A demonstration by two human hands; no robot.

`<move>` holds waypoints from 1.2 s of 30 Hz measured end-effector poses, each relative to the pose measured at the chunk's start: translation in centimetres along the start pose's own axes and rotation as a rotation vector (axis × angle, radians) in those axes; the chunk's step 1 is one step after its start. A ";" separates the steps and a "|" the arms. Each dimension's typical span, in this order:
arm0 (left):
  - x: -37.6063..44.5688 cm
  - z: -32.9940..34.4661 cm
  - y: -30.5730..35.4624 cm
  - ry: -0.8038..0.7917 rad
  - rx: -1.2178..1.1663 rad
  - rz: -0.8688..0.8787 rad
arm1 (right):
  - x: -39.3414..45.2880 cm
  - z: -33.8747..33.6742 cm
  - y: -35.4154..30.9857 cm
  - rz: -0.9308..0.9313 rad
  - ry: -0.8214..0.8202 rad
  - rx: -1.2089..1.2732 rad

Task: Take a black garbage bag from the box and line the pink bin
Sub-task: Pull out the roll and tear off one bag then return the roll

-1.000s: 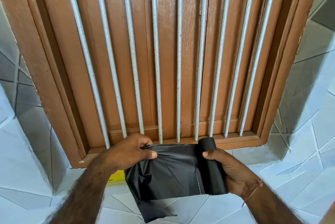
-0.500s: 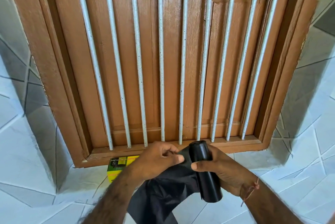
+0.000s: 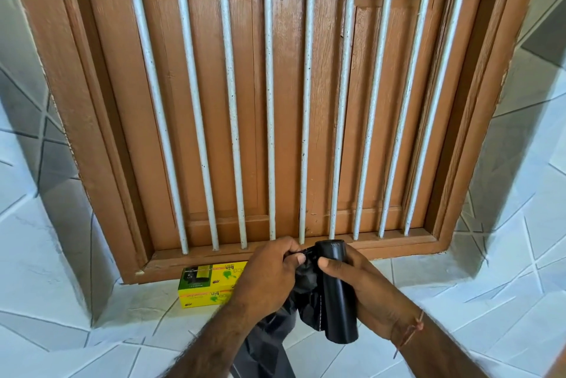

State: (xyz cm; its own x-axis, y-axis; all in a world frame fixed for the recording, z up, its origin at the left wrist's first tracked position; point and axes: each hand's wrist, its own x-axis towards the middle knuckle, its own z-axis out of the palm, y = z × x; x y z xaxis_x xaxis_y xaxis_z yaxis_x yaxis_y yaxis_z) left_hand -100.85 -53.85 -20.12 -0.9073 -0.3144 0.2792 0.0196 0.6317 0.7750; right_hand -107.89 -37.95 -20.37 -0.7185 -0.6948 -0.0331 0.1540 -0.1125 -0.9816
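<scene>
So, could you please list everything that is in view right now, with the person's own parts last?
Roll of garbage bags: one, black, held upright in front of the window sill.
Unrolled bag: one, black, bunched between the hands and hanging down from the roll.
Box: one, yellow and green, on the tiled ledge below the window frame, left of the hands.
Window frame: one, brown wood, with closed wooden shutters behind it.
Bars: nine, whitish metal, upright across the window.
Tiles: many, white and grey, around the window.
Thread: one, reddish, on the right wrist.
Left hand: pinching the bag.
Right hand: wrapped around the roll.
</scene>
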 end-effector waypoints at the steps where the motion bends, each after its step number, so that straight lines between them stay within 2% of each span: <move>1: -0.1 0.1 0.0 0.020 -0.002 0.003 | 0.1 0.1 0.0 -0.011 0.000 0.004; 11: -1.2 0.9 0.4 0.224 0.026 0.074 | 0.6 1.5 0.0 -0.060 -0.012 0.210; 16: -1.7 1.4 0.7 0.292 0.091 0.071 | 1.1 1.9 0.5 -0.026 0.009 0.227; 19: -2.1 1.0 0.6 0.372 0.110 0.011 | 1.8 0.6 0.4 0.038 0.103 0.316; 22: -2.7 -1.3 -0.1 0.440 0.022 -0.111 | 2.3 -3.2 -0.6 0.021 0.321 0.517; 24: -3.3 -3.6 -1.6 0.404 0.024 -0.134 | 2.0 -5.6 -0.8 -0.047 0.402 0.546; 26: -4.1 -5.6 -3.7 0.305 0.132 -0.157 | 1.5 -6.7 -0.7 -0.074 0.418 0.529; 29: -5.2 -7.2 -5.5 -0.013 0.627 -0.282 | 1.2 -6.7 -0.2 -0.076 0.452 0.516; 30: -5.4 -7.1 -5.5 -0.064 0.791 -0.278 | 1.2 -6.4 0.1 -0.072 0.459 0.521; 33: -4.4 -5.5 -4.3 -0.080 0.960 -0.120 | 1.6 -5.0 1.4 -0.037 0.436 0.529; 36: -2.0 -3.9 -3.9 -0.170 1.061 0.016 | 2.0 -3.2 2.1 -0.024 0.397 0.486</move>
State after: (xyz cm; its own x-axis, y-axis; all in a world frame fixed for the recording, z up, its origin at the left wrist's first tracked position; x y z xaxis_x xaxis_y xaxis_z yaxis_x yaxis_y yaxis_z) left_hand -97.51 -58.50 -21.49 -0.9584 -0.2496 0.1385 -0.2684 0.9533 -0.1389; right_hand -111.14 -37.31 -23.11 -0.9083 -0.3817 -0.1713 0.3586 -0.4992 -0.7888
